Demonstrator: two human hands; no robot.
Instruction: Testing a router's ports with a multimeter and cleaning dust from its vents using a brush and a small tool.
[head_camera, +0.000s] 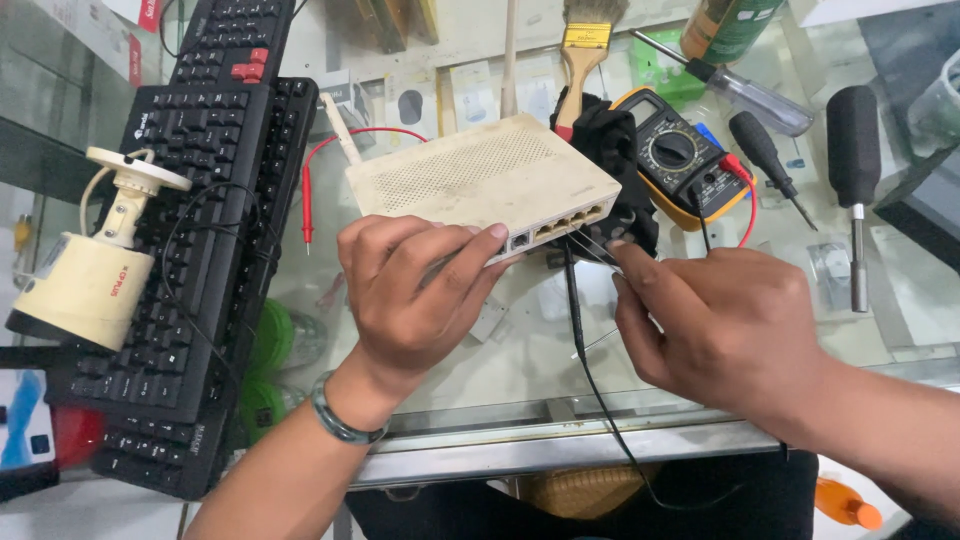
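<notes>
Head view: left hand (410, 290) clamps the near edge of the dirty white plastic router box (480, 185) at mid-table. Right hand (725, 320) pinches thin black cables (578, 300) by the ports; its fingertips are hidden. Black keyboard (215, 200) crowds the left side; yellow multimeter (680, 160) sits partly hidden behind.

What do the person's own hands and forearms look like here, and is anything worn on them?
Both forearms are bare, with no sleeves or gloves in view. The left hand has a dark green beaded bracelet around its wrist. The right hand shows no ring, watch or band.
</notes>
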